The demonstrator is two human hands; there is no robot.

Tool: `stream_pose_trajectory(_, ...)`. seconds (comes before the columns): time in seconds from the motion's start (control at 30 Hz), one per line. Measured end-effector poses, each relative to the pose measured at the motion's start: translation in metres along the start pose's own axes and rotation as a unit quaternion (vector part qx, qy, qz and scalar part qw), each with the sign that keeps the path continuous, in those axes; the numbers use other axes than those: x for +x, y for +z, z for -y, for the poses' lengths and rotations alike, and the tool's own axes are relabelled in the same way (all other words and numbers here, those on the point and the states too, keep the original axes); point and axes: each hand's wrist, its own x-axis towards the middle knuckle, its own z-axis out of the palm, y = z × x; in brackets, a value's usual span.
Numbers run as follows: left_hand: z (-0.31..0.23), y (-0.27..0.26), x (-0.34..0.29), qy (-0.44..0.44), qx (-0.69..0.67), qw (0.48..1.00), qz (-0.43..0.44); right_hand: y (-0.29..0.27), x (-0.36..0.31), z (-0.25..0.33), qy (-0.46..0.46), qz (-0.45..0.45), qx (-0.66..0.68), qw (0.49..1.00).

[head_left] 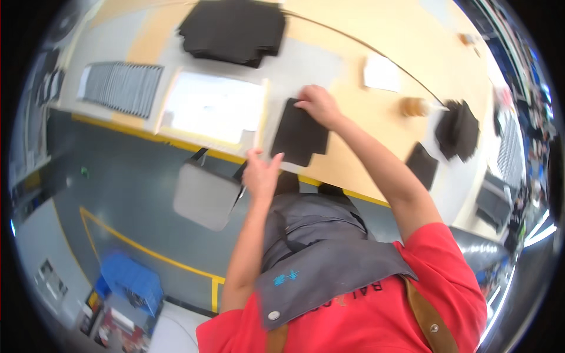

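Observation:
A flat black cut piece (300, 134) with notched corners lies on the table in front of me, reaching toward its near edge. My right hand (319, 107) has its fingers closed on the far edge of this piece. Just beyond the table's yellow edge, my left hand (262, 175) is held with thumb and fingers apart. Its thumb comes close to the piece's near left corner; whether they touch I cannot tell. Left of the piece is a bright white panel (212, 107) in a pale frame. A thick stack of similar black pieces (232, 32) rests farther back.
Grey strips in a row (122, 87) lie at the table's left. To the right are a white paper (381, 73), an amber container (414, 106), a black pile (457, 130) and another black piece (422, 166). A grey stool (207, 195) stands by the table edge; a blue crate (130, 281) is lower left.

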Motion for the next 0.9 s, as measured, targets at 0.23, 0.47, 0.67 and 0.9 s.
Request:
stream_pose_trajectory(0.23,-0.027,-0.003,-0.037,0.077,-0.108,0.991,0.034,-0.062,-0.099,-0.016,-0.047,-0.161,0.063,0.984)
stream_pose_trajectory(0.47,-0.071,0.048,-0.09,0.14,-0.128,0.975,0.117,-0.178,-0.268,-0.194,0.208,-0.185,-0.039,0.96)
stream_pose_trajectory(0.67,-0.111,0.098,-0.14,0.184,-0.142,0.956,0.177,-0.205,-0.289,-0.238,0.163,-0.047,-0.063,0.983)
stream_pose_trajectory(0.9,-0.153,0.16,-0.182,0.232,-0.138,0.929,0.253,-0.215,-0.29,-0.242,0.138,-0.028,-0.038,0.989)
